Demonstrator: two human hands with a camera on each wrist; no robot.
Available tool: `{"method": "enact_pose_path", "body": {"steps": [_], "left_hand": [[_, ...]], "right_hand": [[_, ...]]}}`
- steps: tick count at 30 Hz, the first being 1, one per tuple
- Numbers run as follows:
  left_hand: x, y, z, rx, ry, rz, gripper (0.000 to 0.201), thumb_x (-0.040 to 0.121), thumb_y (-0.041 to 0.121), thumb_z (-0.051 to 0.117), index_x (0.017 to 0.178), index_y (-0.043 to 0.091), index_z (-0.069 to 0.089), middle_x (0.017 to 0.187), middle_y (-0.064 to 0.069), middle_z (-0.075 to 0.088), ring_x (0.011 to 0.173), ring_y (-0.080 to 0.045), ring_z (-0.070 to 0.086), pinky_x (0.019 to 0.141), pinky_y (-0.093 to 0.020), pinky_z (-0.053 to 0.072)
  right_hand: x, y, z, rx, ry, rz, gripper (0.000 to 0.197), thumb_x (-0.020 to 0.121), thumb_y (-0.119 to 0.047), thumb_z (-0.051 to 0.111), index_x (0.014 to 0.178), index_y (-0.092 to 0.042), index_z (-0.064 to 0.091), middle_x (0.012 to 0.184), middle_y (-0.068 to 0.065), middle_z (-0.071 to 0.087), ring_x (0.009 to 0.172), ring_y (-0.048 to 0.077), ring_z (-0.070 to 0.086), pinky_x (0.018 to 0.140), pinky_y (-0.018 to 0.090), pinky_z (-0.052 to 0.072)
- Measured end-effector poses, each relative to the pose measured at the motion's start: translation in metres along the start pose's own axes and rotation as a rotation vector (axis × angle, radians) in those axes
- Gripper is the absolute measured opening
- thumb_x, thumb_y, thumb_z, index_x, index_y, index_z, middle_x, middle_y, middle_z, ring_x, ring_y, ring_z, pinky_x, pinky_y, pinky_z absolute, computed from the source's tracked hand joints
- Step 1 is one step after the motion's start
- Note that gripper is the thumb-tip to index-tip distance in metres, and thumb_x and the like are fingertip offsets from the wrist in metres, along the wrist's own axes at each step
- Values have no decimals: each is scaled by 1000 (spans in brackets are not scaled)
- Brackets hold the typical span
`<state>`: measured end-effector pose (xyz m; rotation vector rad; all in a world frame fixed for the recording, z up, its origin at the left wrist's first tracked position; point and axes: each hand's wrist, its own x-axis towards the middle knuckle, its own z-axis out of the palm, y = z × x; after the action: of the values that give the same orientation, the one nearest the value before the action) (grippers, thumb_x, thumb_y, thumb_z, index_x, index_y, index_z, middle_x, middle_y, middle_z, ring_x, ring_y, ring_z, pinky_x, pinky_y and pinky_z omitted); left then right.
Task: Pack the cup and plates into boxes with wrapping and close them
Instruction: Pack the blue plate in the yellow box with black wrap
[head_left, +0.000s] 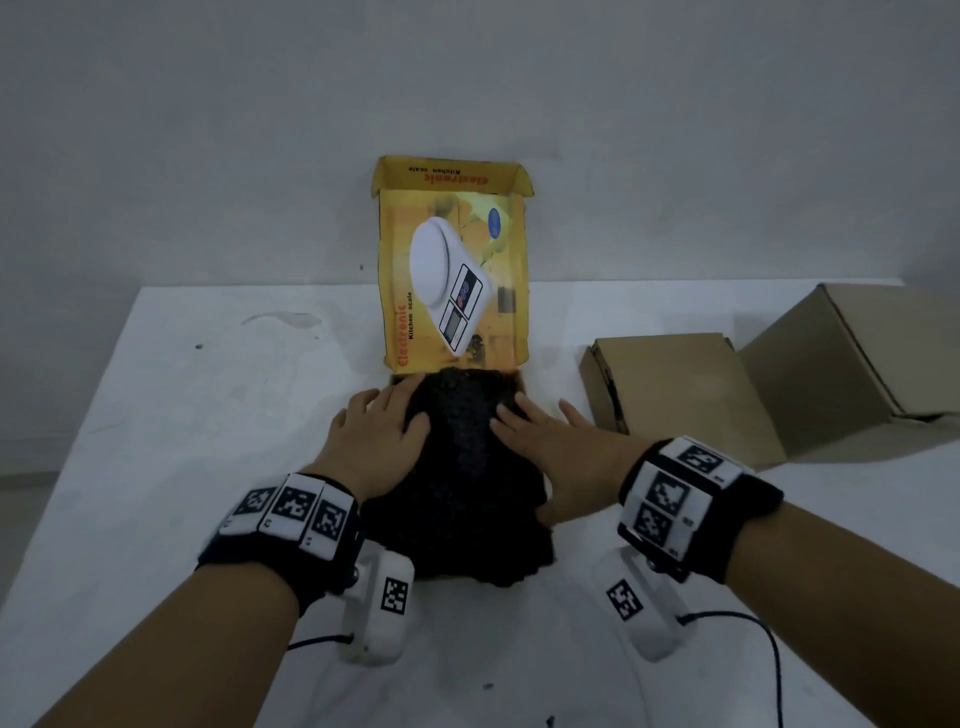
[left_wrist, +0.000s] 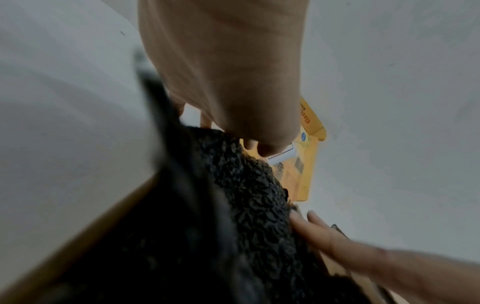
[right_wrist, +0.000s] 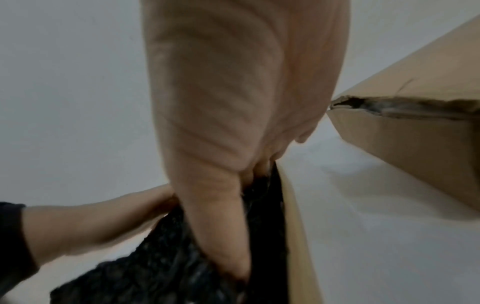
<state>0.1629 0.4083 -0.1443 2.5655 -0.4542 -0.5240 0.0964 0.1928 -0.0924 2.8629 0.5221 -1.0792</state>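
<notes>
Left hand (head_left: 382, 431): flat, fingers straight, pressing black wrapping (head_left: 467, 467) at 9 o'clock.
Right hand (head_left: 550, 441): flat, fingers straight, pressing at 3 o'clock.
Yellow box (head_left: 457, 270): lid open at 12 o'clock.

A plain grey-white wall (head_left: 467, 78) fills the upper part of the head view. In front of it stands a white table (head_left: 156, 441), and its far edge touches the wall. The tabletop has a few small dark specks and a faint smudge (head_left: 283, 318). The light is dim and even.
</notes>
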Motion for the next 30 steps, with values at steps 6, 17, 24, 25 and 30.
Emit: {"method": "enact_pose_path", "body": {"steps": [6, 17, 24, 25, 30], "left_hand": [[-6, 0, 15, 147, 107, 28, 53, 96, 47, 32, 145, 30, 25, 151, 5, 29, 138, -25, 23, 111, -48, 23], [-5, 11, 28, 151, 129, -110, 57, 95, 56, 24, 147, 31, 19, 155, 11, 18, 144, -22, 7, 110, -61, 16], [-6, 12, 28, 169, 108, -116, 59, 95, 56, 23, 148, 29, 15, 156, 10, 14, 144, -23, 5, 111, -60, 16], [-6, 11, 29, 176, 125, -105, 59, 95, 55, 24, 148, 28, 16, 156, 10, 15, 144, -24, 6, 110, -60, 16], [-8, 7, 32, 236, 184, -58, 61, 95, 55, 25, 148, 26, 18, 155, 8, 19, 143, -26, 10, 109, -60, 18]], "right_hand": [[0, -12, 16, -109, -42, 64, 110, 78, -53, 63, 149, -18, -13, 156, 1, -22, 140, 22, -29, 112, 60, -10], [-16, -27, 0, 130, -31, -26, 99, 83, -53, 60, 150, -27, -8, 158, -2, -10, 145, 15, -14, 115, 50, -9], [3, -44, 26, -203, 147, 77, 98, 82, -46, 59, 150, -13, -4, 158, 13, -5, 146, 26, -5, 112, 60, -2], [1, -46, 23, -231, 184, 73, 96, 80, -46, 61, 150, -11, 4, 157, 15, 4, 145, 29, 2, 113, 57, 5], [-14, -37, 14, -7, 272, -16, 57, 77, -38, 71, 120, -14, 42, 121, 9, 38, 109, 26, 37, 83, 33, 35]]}}
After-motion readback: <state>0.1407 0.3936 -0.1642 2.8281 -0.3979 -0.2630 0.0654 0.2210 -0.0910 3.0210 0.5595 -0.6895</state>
